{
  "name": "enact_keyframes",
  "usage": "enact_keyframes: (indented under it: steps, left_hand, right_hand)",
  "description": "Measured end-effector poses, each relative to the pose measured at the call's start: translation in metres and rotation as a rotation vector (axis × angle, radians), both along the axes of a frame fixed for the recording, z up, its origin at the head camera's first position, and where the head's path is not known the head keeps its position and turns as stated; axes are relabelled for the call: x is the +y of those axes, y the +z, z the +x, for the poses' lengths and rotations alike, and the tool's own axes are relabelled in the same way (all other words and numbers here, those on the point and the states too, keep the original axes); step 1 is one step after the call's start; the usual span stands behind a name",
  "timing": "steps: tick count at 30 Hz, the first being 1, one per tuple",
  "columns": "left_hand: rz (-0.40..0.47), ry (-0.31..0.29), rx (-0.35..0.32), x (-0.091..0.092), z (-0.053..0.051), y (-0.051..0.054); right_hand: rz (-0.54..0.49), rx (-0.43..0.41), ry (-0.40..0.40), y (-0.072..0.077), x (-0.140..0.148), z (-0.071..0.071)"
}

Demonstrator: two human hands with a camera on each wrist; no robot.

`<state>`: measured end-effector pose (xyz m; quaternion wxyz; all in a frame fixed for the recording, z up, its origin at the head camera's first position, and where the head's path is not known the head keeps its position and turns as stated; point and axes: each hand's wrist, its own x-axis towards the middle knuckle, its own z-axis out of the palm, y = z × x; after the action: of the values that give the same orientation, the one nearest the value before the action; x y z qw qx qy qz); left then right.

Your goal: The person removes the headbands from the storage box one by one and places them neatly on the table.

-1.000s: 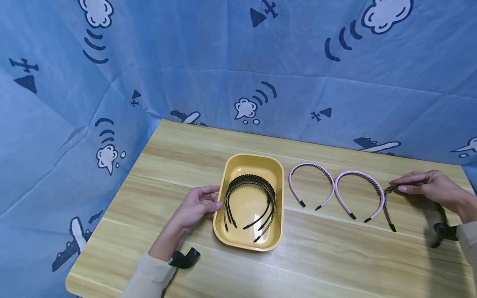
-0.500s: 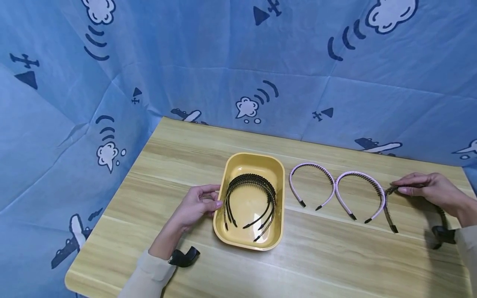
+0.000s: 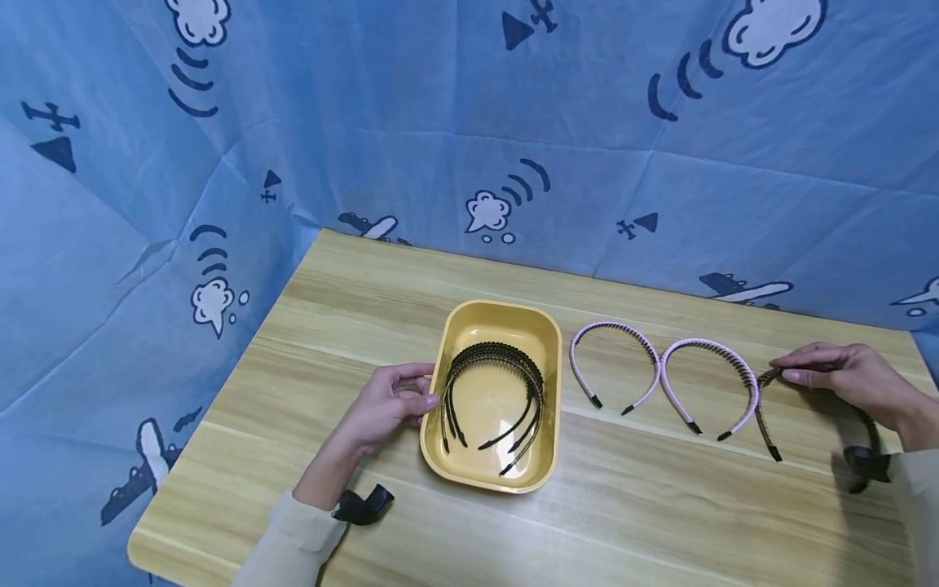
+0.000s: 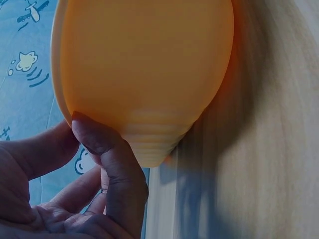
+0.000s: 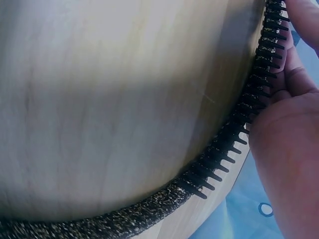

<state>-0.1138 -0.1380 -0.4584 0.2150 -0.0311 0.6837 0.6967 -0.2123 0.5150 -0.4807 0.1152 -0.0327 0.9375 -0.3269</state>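
My left hand (image 3: 389, 405) holds the left rim of a yellow plastic tray (image 3: 555, 391), thumb over the edge. The left wrist view shows that grip on the tray's wall (image 4: 149, 59). Inside the tray lie several dark headbands (image 3: 491, 352), arches nested together. Far to the right, my right hand (image 3: 861, 383) pinches a dark, glittery headband (image 3: 767, 424) near the top of its arch. In the right wrist view, black comb teeth line this headband (image 5: 209, 159). Part of its arch is hidden behind the hand, and the fingertips are partly out of that view.
Between tray and right hand, a pink headband (image 3: 612, 325) and a second pink headband (image 3: 704, 342) lie side by side on the wooden table (image 3: 623, 505). The second touches or nearly touches the dark headband. A patterned blue cloth (image 3: 411, 98) hangs behind and at the left.
Hardly anything differs. My right wrist and sleeve have shifted slightly left and down, the fingers staying on the dark headband. The left hand and tray stay put.
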Motion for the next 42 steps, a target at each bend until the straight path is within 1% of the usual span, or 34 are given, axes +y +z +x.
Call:
enact_keyframes:
  steps: [3,8,11,17,22,28,34,42]
  left_hand:
    - [-0.003,0.002,-0.005,-0.001,0.001,-0.001]
    - [0.000,0.010,0.000,-0.004,0.002,-0.001]
    - [0.009,0.009,0.000,-0.004,0.002,-0.001]
    - [0.017,0.008,0.007,-0.003,0.002,-0.002]
    - [0.014,0.016,-0.005,-0.001,0.002,-0.002]
    - [-0.007,0.033,-0.023,0.002,0.001,0.000]
    - [-0.007,0.036,-0.020,0.002,0.000,0.001]
    - [-0.002,0.033,-0.009,0.002,0.001,0.000]
  right_hand:
    - [0.019,-0.001,0.003,-0.001,-0.001,0.000]
    - [0.008,-0.008,0.014,-0.001,-0.006,-0.003]
    - [0.009,-0.010,0.006,-0.001,-0.007,-0.003]
    - [0.013,-0.001,-0.008,0.001,-0.007,-0.001]
    - [0.007,0.006,-0.011,0.001,-0.004,0.001]
    - [-0.037,0.006,-0.007,0.000,-0.001,0.003]
    - [-0.110,-0.033,-0.017,0.000,0.001,0.002]
    - [-0.148,-0.052,-0.019,0.003,0.002,0.001]
